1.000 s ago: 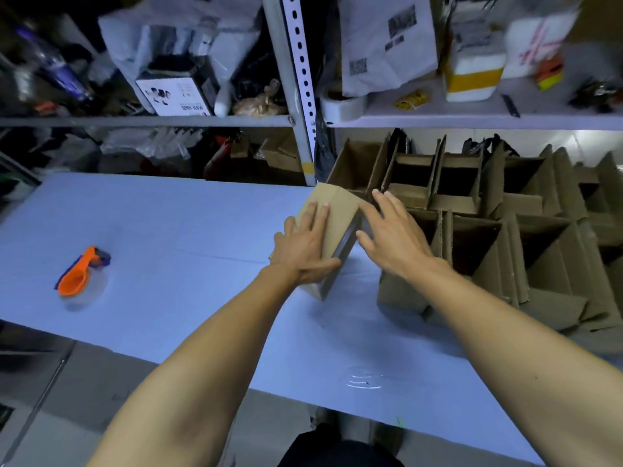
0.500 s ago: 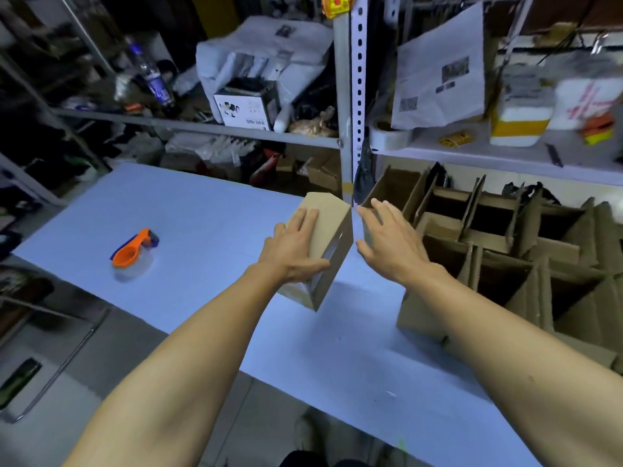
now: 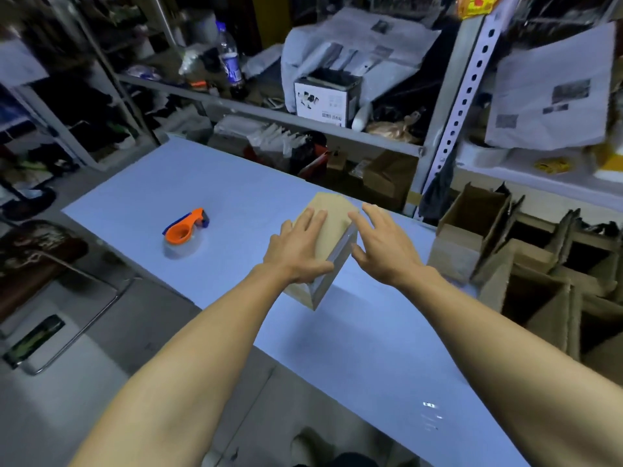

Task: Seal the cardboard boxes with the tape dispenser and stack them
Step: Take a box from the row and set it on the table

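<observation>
A small brown cardboard box (image 3: 332, 227) is seen near the middle of the view, tilted on one bottom corner above the flat light blue table (image 3: 236, 264). The left hand (image 3: 296, 251) is laid flat on the box's top side, with the fingers straight and the thumb tucked along the near edge, so the box is pressed and not squeezed. The right hand (image 3: 384, 247) is held just beside the box at its 3 o'clock side, with the fingers spread apart and loose; it cannot be told if the fingertips touch the box. An orange and blue tape dispenser with a clear tape roll (image 3: 183, 232) is left lying on the table at 9 o'clock from the box, well apart from both hands. A bunch of open brown cardboard boxes (image 3: 526, 264) is packed together at 3 o'clock, on the right end of the table. A grey metal shelf rack (image 3: 337, 129) full of bags and papers is found at 12 o'clock, behind the table. A clear plastic bottle with a blue label (image 3: 229, 59) is stood on that rack at 11 o'clock.
</observation>
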`<state>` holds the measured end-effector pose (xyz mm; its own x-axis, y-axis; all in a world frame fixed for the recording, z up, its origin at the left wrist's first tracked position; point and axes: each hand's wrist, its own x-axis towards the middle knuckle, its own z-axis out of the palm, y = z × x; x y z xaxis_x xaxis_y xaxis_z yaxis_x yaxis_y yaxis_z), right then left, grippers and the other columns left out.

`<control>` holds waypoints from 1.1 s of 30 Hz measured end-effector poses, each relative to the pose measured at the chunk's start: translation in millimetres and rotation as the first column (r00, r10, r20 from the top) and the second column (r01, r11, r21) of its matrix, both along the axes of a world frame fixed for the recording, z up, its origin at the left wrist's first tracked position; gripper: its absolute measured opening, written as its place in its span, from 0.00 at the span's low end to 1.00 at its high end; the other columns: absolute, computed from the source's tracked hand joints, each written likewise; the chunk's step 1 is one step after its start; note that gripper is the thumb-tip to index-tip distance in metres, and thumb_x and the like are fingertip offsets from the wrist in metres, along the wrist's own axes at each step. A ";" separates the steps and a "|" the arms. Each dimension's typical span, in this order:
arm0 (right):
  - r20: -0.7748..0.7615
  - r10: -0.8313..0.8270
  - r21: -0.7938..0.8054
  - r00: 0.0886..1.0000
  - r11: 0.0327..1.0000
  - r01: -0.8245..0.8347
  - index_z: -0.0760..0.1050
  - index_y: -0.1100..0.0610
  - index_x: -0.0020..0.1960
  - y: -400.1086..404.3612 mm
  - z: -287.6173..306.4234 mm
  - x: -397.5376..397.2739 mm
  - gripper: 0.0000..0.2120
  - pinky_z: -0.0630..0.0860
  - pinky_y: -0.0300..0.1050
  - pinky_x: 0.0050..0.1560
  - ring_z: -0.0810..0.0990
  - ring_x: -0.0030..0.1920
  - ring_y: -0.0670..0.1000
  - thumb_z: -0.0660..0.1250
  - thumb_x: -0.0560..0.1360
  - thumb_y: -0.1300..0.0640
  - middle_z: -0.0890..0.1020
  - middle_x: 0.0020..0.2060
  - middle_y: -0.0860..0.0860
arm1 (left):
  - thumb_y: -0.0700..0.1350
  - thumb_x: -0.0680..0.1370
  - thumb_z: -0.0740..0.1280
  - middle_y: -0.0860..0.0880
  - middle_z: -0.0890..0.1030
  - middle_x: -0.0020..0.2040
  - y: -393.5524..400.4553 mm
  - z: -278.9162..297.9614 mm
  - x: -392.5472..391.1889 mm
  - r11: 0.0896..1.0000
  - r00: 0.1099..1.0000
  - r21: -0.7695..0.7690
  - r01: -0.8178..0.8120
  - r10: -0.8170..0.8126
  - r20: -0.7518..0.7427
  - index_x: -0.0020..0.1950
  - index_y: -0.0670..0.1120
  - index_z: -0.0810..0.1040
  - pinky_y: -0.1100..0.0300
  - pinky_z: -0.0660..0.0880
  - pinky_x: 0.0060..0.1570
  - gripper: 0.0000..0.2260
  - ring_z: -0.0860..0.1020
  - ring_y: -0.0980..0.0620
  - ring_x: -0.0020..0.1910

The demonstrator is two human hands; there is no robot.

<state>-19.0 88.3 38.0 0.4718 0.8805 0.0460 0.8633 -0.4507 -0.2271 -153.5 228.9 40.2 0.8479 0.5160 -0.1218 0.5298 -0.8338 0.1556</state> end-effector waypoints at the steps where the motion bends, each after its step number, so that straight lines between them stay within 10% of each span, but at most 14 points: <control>1: 0.000 0.007 -0.002 1.000 1.000 -0.007 0.56 0.53 0.79 12.5 1.3 -6.3 0.29 0.62 0.55 0.74 0.55 0.78 0.59 0.62 0.81 0.49 0.57 0.79 0.57 | 0.61 0.72 0.68 0.53 0.48 0.81 12.4 -0.5 -7.4 1.000 1.000 -0.005 -0.009 0.009 -0.002 0.81 0.55 0.44 0.45 0.71 0.57 0.46 0.63 0.40 0.70; 33: 0.025 0.175 -0.136 0.984 0.976 -0.170 0.48 0.51 0.82 381.5 -3.9 -66.8 0.31 0.54 0.57 0.76 0.50 0.80 0.60 0.54 0.83 0.43 0.52 0.81 0.56 | 0.60 0.73 0.69 0.53 0.44 0.82 343.1 8.1 -102.8 0.933 0.932 -0.041 -0.358 0.354 -0.072 0.81 0.55 0.41 0.44 0.68 0.65 0.47 0.57 0.39 0.75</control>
<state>-85.8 469.8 34.1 0.3125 0.9479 -0.0623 0.9372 -0.3183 -0.1424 -256.3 572.0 48.4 0.5994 0.7741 -0.2036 0.8004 -0.5801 0.1512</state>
